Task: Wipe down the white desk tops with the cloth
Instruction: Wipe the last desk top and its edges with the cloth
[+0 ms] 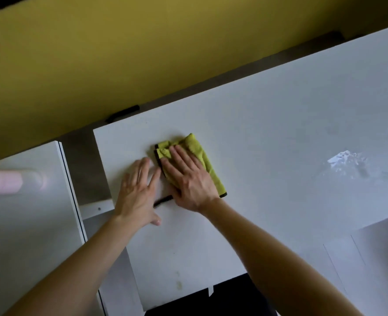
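Observation:
A yellow-green cloth [198, 151] with dark trim lies folded on the white desk top [268, 115], near its far left corner. My right hand [188, 181] presses flat on the cloth with straight fingers. Just left of it, my left hand [136, 192] rests flat on the bare desk surface, fingers spread, touching no cloth. A wet shiny patch [345, 163] glints on the desk to the right.
A second white desk top [29, 224] stands at the left across a narrow gap [83, 169]; a blurred pink object [4, 182] sits on it. A yellow wall [143, 53] runs behind the desks. A dark opening [229, 297] shows below the near edge.

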`<state>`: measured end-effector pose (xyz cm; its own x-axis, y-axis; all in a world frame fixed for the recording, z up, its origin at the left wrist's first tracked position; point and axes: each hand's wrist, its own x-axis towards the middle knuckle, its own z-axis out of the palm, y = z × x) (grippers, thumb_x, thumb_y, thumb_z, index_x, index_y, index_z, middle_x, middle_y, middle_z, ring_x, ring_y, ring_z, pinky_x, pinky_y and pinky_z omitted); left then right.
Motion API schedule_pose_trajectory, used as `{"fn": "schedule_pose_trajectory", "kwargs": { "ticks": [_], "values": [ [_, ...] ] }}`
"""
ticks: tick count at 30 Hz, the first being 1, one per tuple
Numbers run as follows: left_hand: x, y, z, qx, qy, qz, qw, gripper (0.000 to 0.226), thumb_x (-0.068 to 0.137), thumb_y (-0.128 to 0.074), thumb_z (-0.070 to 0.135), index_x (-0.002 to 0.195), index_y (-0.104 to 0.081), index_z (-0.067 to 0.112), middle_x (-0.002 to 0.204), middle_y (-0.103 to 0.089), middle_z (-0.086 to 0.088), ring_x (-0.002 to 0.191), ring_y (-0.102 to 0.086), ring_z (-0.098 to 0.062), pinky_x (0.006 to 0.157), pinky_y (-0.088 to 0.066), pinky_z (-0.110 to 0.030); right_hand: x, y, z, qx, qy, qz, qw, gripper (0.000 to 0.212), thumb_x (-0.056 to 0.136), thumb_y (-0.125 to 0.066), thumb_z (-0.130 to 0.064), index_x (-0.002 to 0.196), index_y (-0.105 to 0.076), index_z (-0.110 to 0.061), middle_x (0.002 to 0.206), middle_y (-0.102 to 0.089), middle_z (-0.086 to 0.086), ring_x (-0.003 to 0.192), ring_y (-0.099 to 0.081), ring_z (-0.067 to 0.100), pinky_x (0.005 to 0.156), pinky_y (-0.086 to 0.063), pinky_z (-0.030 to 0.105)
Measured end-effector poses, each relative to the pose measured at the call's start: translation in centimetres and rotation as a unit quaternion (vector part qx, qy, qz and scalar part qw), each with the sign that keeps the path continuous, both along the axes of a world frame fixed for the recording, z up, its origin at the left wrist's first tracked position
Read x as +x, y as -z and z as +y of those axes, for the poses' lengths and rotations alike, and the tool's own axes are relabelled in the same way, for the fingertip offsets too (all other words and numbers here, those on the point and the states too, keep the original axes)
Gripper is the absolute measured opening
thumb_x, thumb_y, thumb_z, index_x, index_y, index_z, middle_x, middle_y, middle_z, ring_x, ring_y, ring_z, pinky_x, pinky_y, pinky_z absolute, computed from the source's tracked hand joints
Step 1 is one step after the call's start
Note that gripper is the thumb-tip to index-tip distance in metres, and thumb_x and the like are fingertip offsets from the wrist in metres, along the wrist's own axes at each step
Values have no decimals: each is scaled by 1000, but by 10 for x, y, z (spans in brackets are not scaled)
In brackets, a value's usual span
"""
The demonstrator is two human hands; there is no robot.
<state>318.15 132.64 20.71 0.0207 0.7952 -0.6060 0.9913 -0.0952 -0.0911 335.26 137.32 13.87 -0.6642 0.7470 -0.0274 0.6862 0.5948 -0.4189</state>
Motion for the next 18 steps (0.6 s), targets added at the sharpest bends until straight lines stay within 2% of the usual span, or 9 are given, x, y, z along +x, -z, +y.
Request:
{"fn": "schedule_pose_trajectory", "kwargs": {
  "ticks": [3,5,8,10,13,16,18],
  "values": [
    [-4,3,-2,2,-8,-11,1000,171,52,-92,81,171,17,21,177,24,-15,166,16,-36,135,-18,-52,41,9,36,34,21,-33,999,80,94,-60,-54,166,-44,-25,177,-25,19,166,-18,42,134,-13,60],
    [-6,7,-2,6,-3,-13,1000,173,53,-89,84,169,23,22,178,24,-15,166,17,-36,135,-16,-52,93,14,72,67,98,-57,991,79,94,-59,-53,166,-44,-25,175,-29,22,164,-23,43,134,-13,62],
    [-12,14,-5,10,0,-17,1000,172,54,-85,89,167,28,24,177,28,-14,165,20,-35,136,-14,-52,159,11,108,31,243,-110,963,84,92,-51,-55,170,-33,-32,180,-18,16,168,-12,35,136,-5,56],
    [-14,15,-6,12,-2,-20,1000,172,54,-85,89,167,28,25,177,29,-13,165,21,-35,135,-15,-53,155,15,106,37,268,-96,958,83,90,-56,-48,168,-40,-26,176,-27,22,166,-19,39,134,-10,61],
    [-12,12,-6,17,-11,-34,999,169,54,-91,82,170,19,27,178,25,-11,166,17,-34,134,-18,-52,80,25,35,65,209,-22,975,78,90,-66,-38,162,-50,-11,167,-40,30,161,-30,48,132,-15,67],
    [-12,12,-8,31,-15,-38,999,166,51,-95,77,171,7,26,179,20,-10,167,13,-33,131,-23,-53,5,8,-61,-4,53,-22,998,84,93,-66,-45,168,-39,-17,177,-24,20,168,-14,36,135,-9,60],
    [-11,14,-9,29,-17,-37,999,169,51,-94,78,172,12,26,179,22,-11,167,15,-34,133,-21,-53,11,4,-72,6,13,-14,1000,78,99,-60,-46,169,-38,-20,179,-21,14,168,-13,33,136,-10,57]
  ]
}}
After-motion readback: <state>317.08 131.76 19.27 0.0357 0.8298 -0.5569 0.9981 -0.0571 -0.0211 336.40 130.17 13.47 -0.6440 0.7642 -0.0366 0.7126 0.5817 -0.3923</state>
